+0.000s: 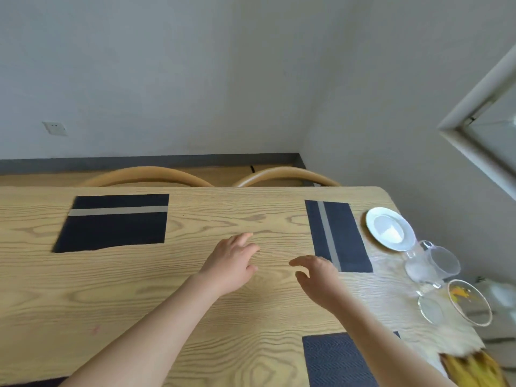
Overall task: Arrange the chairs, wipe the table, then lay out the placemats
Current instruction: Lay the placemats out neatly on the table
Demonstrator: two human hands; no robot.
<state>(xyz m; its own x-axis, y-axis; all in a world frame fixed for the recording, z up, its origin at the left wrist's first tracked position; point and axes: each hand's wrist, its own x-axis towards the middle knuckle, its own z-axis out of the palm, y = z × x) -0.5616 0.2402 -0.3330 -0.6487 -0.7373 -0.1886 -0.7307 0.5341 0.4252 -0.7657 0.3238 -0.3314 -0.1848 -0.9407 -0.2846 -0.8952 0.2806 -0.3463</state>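
Note:
A dark placemat with a grey stripe [111, 223] lies flat at the far left of the wooden table [139, 289]. A second striped placemat [339, 236] lies at the far right, turned lengthwise. A third dark placemat [335, 361] sits at the near right edge, partly under my right forearm. My left hand [231, 263] hovers over the table's middle with relaxed fingers, holding nothing. My right hand [318, 277] is just left of the second placemat's near corner, fingers loosely spread and empty. Two curved wooden chair backs [145, 175] [290, 175] show behind the table's far edge.
A white plate [391, 229] stands right of the second placemat. Near it are a glass jug [435, 263] and a glass bowl with yellow bits [469, 301]. Something yellow [472, 367] lies at the near right corner. A wall runs along the right.

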